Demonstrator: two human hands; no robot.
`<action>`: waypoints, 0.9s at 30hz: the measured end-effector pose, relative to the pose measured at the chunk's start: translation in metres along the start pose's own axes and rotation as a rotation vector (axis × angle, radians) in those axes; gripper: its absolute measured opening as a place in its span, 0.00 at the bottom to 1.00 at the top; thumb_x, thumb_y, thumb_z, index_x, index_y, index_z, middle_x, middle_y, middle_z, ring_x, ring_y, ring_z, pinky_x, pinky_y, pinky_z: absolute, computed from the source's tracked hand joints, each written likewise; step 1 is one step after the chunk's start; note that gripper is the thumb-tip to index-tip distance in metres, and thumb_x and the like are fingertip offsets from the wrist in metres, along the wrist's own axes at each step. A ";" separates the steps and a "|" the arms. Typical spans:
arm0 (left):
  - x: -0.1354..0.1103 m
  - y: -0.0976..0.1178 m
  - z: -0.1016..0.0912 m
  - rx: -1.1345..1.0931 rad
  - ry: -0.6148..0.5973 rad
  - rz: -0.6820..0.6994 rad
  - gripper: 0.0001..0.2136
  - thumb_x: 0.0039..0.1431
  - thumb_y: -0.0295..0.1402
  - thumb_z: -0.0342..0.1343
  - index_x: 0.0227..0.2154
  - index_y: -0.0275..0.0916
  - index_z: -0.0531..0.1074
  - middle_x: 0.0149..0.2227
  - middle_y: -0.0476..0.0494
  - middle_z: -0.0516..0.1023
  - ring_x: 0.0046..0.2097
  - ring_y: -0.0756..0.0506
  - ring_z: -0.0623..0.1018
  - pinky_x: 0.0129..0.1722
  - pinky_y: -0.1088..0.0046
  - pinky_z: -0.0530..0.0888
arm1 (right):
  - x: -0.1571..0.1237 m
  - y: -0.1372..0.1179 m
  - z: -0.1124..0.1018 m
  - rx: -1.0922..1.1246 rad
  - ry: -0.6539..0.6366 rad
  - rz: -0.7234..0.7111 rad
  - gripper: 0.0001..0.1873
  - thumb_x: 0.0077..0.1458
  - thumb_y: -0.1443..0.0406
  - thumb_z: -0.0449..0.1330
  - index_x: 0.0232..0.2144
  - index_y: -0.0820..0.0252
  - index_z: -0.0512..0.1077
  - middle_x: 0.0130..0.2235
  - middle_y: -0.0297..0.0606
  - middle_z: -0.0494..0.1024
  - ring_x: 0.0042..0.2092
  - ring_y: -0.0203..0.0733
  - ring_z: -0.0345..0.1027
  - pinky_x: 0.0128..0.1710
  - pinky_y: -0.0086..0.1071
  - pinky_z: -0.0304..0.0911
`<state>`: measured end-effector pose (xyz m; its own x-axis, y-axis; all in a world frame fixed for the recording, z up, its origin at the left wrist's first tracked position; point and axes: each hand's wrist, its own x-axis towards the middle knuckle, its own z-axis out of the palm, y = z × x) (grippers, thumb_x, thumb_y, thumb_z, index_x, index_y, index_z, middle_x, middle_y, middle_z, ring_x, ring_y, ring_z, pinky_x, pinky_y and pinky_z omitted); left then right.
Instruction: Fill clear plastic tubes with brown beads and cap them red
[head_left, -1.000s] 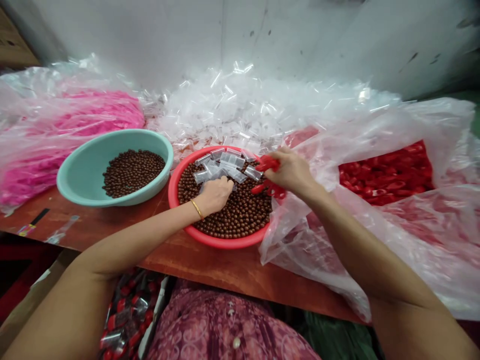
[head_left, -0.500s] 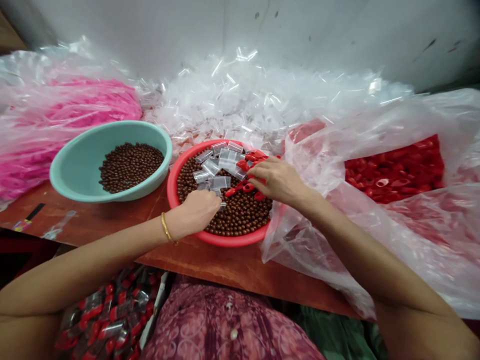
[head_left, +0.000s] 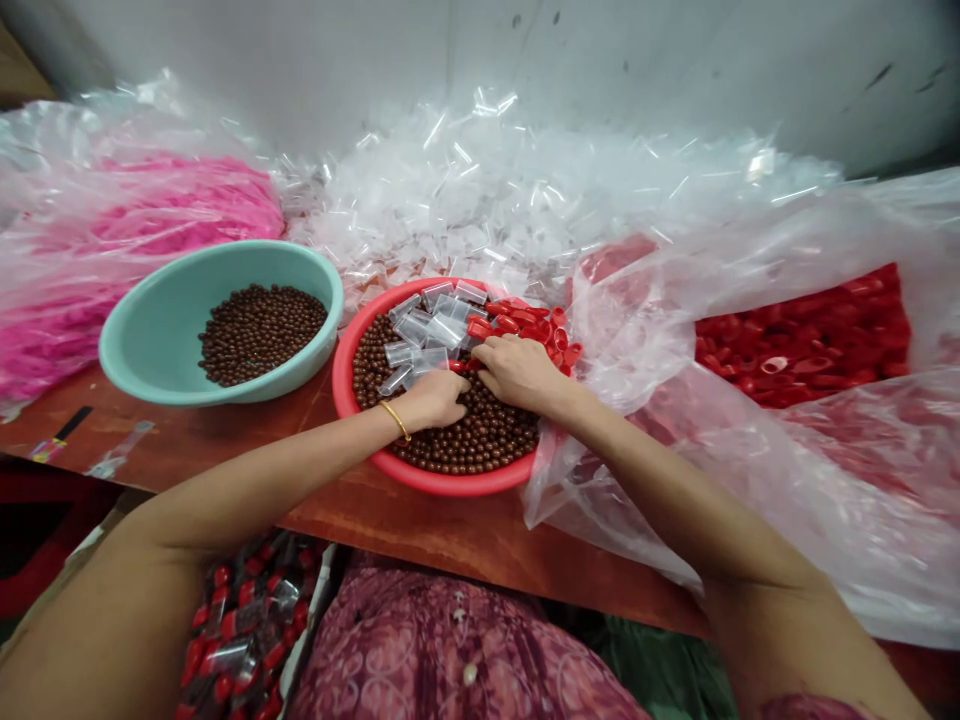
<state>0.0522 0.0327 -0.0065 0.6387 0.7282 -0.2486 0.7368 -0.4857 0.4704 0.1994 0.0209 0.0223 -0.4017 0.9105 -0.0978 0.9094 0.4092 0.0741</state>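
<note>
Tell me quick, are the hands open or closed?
Left hand: curled down into the brown beads; cannot tell if it holds any.
Right hand: open, fingers over the red caps; nothing clearly held.

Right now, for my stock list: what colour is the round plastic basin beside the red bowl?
Pale turquoise; the basin shows best in the head view.

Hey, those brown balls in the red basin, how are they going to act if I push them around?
The brown balls look round and smooth, so they will likely roll and scatter easily. Lying loose in a heap, they should part around the left hand with little resistance. The raised rim of the red basin would probably keep most of them in.
</note>
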 end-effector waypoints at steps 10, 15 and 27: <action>-0.016 -0.020 -0.010 -0.996 0.034 0.111 0.08 0.44 0.25 0.60 0.31 0.33 0.73 0.30 0.49 0.77 0.33 0.52 0.74 0.39 0.75 0.70 | -0.018 0.019 0.010 1.148 0.562 0.189 0.12 0.51 0.57 0.59 0.34 0.58 0.66 0.29 0.31 0.75 0.24 0.33 0.68 0.24 0.28 0.65; -0.040 -0.021 -0.014 -1.285 0.083 0.061 0.13 0.44 0.30 0.64 0.34 0.34 0.71 0.33 0.49 0.75 0.35 0.53 0.74 0.41 0.75 0.69 | -0.029 0.009 0.007 1.363 0.659 0.263 0.15 0.44 0.56 0.65 0.31 0.57 0.67 0.26 0.30 0.75 0.21 0.33 0.68 0.20 0.28 0.64; -0.057 -0.013 -0.003 -1.175 0.340 0.189 0.09 0.52 0.27 0.57 0.37 0.34 0.67 0.38 0.45 0.74 0.42 0.51 0.73 0.49 0.71 0.69 | -0.034 -0.004 0.013 1.522 0.722 0.227 0.18 0.49 0.50 0.60 0.36 0.55 0.69 0.23 0.27 0.72 0.24 0.34 0.68 0.27 0.31 0.68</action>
<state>0.0052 -0.0009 0.0039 0.4944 0.8675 0.0557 -0.1184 0.0037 0.9930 0.2108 -0.0127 0.0120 0.1684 0.9535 0.2500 0.0509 0.2449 -0.9682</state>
